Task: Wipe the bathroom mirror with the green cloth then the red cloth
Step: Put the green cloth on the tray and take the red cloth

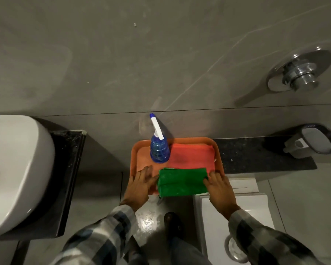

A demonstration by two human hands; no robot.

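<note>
A folded green cloth (182, 182) lies on the near part of an orange tray (139, 155), overhanging its front edge. Behind it, a folded red cloth (191, 154) lies flat in the tray. My left hand (141, 185) rests at the green cloth's left end with fingers spread, fingertips touching it. At the cloth's right end my right hand (219, 190) has its fingers on the cloth. Whether either hand grips the cloth is unclear. No mirror is in view.
A blue spray bottle (159, 149) with a white nozzle stands in the tray's back left. A white basin (17, 169) sits at left on a dark counter. A dark ledge (256, 155) holds the tray; a flush valve (299, 73) and a toilet (237, 226) are at right.
</note>
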